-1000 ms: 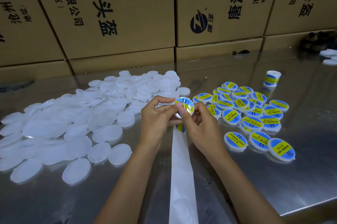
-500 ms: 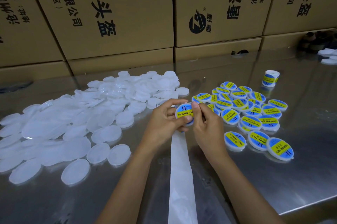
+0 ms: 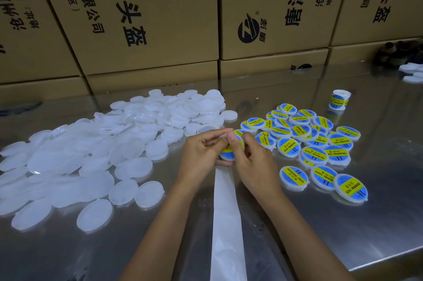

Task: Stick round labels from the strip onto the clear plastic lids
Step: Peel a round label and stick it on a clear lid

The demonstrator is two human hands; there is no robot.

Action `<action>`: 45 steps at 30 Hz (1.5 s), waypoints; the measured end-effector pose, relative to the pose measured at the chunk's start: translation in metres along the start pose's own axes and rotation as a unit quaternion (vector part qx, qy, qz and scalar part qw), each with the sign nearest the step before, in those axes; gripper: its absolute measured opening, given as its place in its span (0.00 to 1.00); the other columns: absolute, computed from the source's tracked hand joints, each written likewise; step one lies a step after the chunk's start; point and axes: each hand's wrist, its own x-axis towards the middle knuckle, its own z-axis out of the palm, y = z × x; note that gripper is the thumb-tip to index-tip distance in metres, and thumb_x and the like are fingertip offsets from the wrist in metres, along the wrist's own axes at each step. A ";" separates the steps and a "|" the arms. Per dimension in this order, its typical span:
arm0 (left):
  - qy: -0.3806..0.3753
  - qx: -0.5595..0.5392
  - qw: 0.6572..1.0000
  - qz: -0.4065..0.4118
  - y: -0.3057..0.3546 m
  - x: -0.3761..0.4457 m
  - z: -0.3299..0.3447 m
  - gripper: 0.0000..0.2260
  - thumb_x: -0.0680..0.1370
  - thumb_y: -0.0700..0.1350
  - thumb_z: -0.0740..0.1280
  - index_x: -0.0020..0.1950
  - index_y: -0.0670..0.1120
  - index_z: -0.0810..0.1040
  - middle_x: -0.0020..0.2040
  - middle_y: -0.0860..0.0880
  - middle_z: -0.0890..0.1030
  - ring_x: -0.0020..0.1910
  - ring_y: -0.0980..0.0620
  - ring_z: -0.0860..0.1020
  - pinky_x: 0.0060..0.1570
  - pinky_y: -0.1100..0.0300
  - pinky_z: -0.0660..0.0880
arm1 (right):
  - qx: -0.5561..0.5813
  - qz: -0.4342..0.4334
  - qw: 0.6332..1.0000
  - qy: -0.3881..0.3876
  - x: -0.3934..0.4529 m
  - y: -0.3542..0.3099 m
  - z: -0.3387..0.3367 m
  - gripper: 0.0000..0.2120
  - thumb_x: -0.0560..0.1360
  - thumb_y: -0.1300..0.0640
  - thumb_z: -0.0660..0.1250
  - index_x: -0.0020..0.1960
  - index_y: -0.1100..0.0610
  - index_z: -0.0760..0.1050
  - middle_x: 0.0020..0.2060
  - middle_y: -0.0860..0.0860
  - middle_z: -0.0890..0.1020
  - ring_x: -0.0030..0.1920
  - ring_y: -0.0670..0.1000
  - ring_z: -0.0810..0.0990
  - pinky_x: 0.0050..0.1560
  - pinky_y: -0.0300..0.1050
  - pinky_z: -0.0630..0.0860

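A clear lid with a blue and yellow round label [image 3: 229, 151] sits between both hands above the steel table. My left hand [image 3: 201, 153] grips the lid from the left. My right hand [image 3: 254, 159] holds it from the right, its thumb pressed on the label. The white backing strip [image 3: 225, 216] hangs down from under the hands toward me. Several unlabelled clear lids [image 3: 96, 150] lie heaped on the left. Several labelled lids [image 3: 313, 143] lie spread on the right.
A small roll of labels [image 3: 339, 100] stands at the back right. Stacked cardboard boxes [image 3: 148, 19] wall off the far side of the steel table [image 3: 377, 212]. More white lids [image 3: 412, 73] lie at the far right. The table's front edge runs at lower right.
The labelled lid has come down from a raised, tilted hold to lower between the hands, and my right thumb now covers most of the label.
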 end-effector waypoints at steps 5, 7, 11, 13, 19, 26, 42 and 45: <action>0.008 0.014 1.000 0.013 -0.002 -0.001 0.003 0.06 0.80 0.43 0.70 0.47 0.49 0.86 0.42 0.49 0.87 0.38 0.49 0.86 0.30 0.58 0.81 | 0.006 0.030 0.999 0.010 0.002 -0.001 -0.001 0.26 0.77 0.31 0.49 0.34 0.49 0.70 0.24 0.45 0.71 0.31 0.51 0.69 0.34 0.46 0.65; -0.001 0.019 1.000 0.007 -0.004 0.001 0.004 0.05 0.80 0.43 0.69 0.50 0.47 0.85 0.44 0.49 0.87 0.39 0.49 0.86 0.31 0.57 0.82 | 0.005 0.040 0.999 0.004 0.003 -0.001 -0.001 0.23 0.79 0.34 0.52 0.30 0.42 0.69 0.23 0.43 0.70 0.31 0.50 0.67 0.34 0.46 0.63; -0.058 0.032 0.998 -0.003 -0.002 0.003 0.001 0.10 0.82 0.39 0.67 0.55 0.51 0.85 0.48 0.50 0.87 0.42 0.50 0.85 0.35 0.58 0.82 | 0.007 0.050 0.998 0.024 0.004 0.002 0.002 0.26 0.82 0.39 0.54 0.27 0.45 0.65 0.22 0.45 0.66 0.32 0.51 0.67 0.36 0.47 0.64; -0.106 0.025 0.994 -0.019 0.000 0.004 -0.003 0.14 0.81 0.35 0.66 0.59 0.51 0.83 0.50 0.50 0.87 0.44 0.50 0.85 0.39 0.59 0.82 | -0.002 0.055 0.998 0.030 0.004 0.003 0.002 0.26 0.82 0.41 0.54 0.27 0.46 0.61 0.23 0.45 0.66 0.34 0.52 0.68 0.36 0.47 0.64; -0.196 -0.008 0.980 -0.028 0.000 0.003 -0.012 0.22 0.78 0.29 0.68 0.68 0.48 0.77 0.60 0.45 0.83 0.53 0.50 0.83 0.48 0.58 0.82 | 0.041 0.059 0.997 0.035 0.004 0.002 0.002 0.24 0.82 0.41 0.50 0.30 0.47 0.65 0.28 0.47 0.74 0.38 0.59 0.78 0.42 0.57 0.75; -0.089 -0.046 0.995 -0.018 0.002 0.004 -0.010 0.16 0.78 0.34 0.70 0.64 0.47 0.81 0.55 0.46 0.86 0.52 0.47 0.85 0.46 0.58 0.83 | 0.095 0.048 0.994 0.015 0.002 0.000 0.002 0.25 0.80 0.34 0.52 0.33 0.48 0.70 0.27 0.43 0.75 0.32 0.46 0.73 0.37 0.49 0.71; -0.056 -0.055 0.997 -0.008 0.004 0.006 -0.010 0.14 0.82 0.37 0.65 0.65 0.49 0.80 0.58 0.48 0.85 0.54 0.50 0.85 0.46 0.60 0.82 | 0.041 0.019 0.999 -0.015 -0.001 0.000 0.006 0.24 0.81 0.41 0.58 0.32 0.54 0.64 0.24 0.43 0.71 0.29 0.47 0.68 0.34 0.48 0.66; -0.098 -0.047 0.994 -0.004 0.003 0.006 -0.009 0.22 0.79 0.31 0.67 0.71 0.46 0.75 0.61 0.42 0.83 0.57 0.47 0.83 0.50 0.59 0.82 | 0.064 0.028 0.998 0.000 0.000 0.001 0.005 0.22 0.83 0.45 0.56 0.31 0.50 0.64 0.25 0.41 0.73 0.29 0.46 0.68 0.35 0.49 0.67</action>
